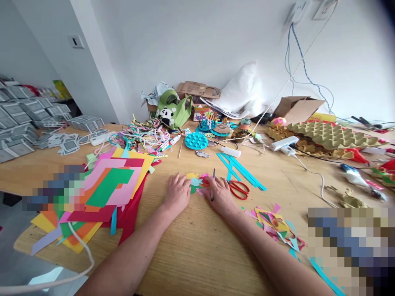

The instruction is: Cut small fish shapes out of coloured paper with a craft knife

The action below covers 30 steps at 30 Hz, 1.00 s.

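My left hand (178,190) lies flat on the wooden table (197,246), fingers stretched out, pressing the edge of a small paper cutout (195,183) of yellow, teal and pink pieces. My right hand (219,192) rests just right of the cutout, fingers curled around a dark pen (212,185) that points up and away from me. Red-handled scissors (239,189) lie right beside my right hand.
A stack of coloured paper sheets (108,189) lies at the left. Teal paper strips (240,170), a teal disc (196,140), pipe cleaners (142,135), a green panda bag (172,111), egg cartons (327,135) and paper scraps (274,224) crowd the table.
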### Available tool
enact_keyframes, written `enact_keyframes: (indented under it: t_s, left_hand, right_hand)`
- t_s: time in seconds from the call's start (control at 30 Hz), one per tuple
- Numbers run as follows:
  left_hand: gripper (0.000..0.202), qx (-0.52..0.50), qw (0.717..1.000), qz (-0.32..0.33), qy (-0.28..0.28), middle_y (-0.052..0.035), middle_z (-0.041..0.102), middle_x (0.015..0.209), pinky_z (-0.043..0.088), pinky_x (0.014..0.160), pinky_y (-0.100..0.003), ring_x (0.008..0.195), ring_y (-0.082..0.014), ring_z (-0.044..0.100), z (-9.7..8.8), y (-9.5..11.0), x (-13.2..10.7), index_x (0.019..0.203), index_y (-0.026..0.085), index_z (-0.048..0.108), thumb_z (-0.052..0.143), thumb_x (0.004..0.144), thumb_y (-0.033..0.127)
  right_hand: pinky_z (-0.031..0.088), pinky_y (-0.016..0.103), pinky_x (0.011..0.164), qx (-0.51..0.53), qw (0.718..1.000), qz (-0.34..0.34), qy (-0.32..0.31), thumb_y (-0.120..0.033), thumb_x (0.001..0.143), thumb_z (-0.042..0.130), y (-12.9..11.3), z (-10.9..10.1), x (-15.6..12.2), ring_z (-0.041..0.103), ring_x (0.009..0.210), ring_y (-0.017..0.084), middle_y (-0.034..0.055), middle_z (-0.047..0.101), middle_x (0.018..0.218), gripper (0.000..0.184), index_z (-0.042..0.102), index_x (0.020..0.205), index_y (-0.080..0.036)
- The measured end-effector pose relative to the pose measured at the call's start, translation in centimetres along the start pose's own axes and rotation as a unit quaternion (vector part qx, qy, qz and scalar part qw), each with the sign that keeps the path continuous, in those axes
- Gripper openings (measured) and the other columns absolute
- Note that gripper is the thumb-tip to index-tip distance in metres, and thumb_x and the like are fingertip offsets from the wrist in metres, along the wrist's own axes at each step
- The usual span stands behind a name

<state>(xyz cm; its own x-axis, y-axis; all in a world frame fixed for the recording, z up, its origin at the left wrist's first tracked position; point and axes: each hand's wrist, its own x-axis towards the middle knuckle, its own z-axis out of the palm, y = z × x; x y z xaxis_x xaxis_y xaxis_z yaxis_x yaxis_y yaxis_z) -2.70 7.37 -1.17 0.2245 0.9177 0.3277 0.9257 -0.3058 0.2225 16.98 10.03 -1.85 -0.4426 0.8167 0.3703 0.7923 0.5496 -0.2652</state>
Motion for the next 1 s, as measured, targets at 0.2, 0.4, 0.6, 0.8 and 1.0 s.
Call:
enact_keyframes:
  t_s: [0.2, 0.4, 0.6, 0.8, 1.0]
  left_hand:
    - [0.022, -0.004, 1.0, 0.014, -0.002, -0.0075, 0.069, 0.089, 0.047, 0.087, -0.036, 0.096, -0.0239, 0.058, -1.4, 0.9, 0.0, 0.081, 0.017, 0.068, 0.051, 0.084, 0.004]
    - [0.023, 0.008, 0.999, 0.035, -0.028, -0.0086, 0.069, 0.078, 0.048, 0.078, -0.037, 0.085, -0.0248, 0.06, -1.0, 1.7, -0.4, 0.077, 0.017, 0.067, 0.049, 0.084, 0.004]
    - [0.021, 0.009, 0.999, 0.043, -0.031, -0.0102, 0.069, 0.081, 0.048, 0.079, -0.038, 0.085, -0.0256, 0.061, -0.6, 1.2, -0.4, 0.08, 0.015, 0.066, 0.05, 0.081, 0.002]
    - [0.022, -0.009, 0.999, 0.047, -0.013, -0.01, 0.07, 0.093, 0.046, 0.09, -0.039, 0.098, -0.0251, 0.06, -0.4, 0.5, -0.1, 0.087, 0.016, 0.067, 0.052, 0.08, 0.002]
    - [0.029, -0.029, 0.999, 0.011, 0.021, -0.0093, 0.069, 0.105, 0.043, 0.097, -0.041, 0.104, -0.0253, 0.057, -0.1, 0.0, 0.0, 0.095, 0.017, 0.067, 0.054, 0.075, 0.0]
  right_hand:
    - [0.035, 0.053, 0.106, 0.014, 0.998, -0.055, 0.027, -0.018, 0.095, 0.047, -0.9, -1.4, -2.1, 0.061, 0.107, 0.027, 0.0097, 0.073, 0.104, 0.022, 0.059, 0.114, -0.02]
    - [0.036, 0.053, 0.106, 0.008, 0.996, -0.078, 0.033, -0.015, 0.093, 0.048, -1.8, -0.7, -2.7, 0.06, 0.11, 0.028, 0.0105, 0.074, 0.1, 0.023, 0.061, 0.112, -0.019]
    - [0.04, 0.051, 0.105, 0.009, 0.997, -0.068, 0.03, -0.019, 0.094, 0.049, -1.8, -0.5, -2.3, 0.058, 0.115, 0.029, 0.0134, 0.072, 0.108, 0.026, 0.059, 0.118, -0.017]
    - [0.045, 0.051, 0.099, 0.006, 0.997, -0.065, 0.039, -0.013, 0.092, 0.048, -1.6, -1.6, -2.8, 0.06, 0.108, 0.03, 0.0142, 0.071, 0.107, 0.025, 0.06, 0.114, -0.017]
    - [0.045, 0.051, 0.099, 0.023, 0.995, -0.084, 0.046, -0.012, 0.094, 0.046, -2.0, -2.3, -3.8, 0.061, 0.1, 0.027, 0.0101, 0.072, 0.095, 0.024, 0.06, 0.111, -0.019]
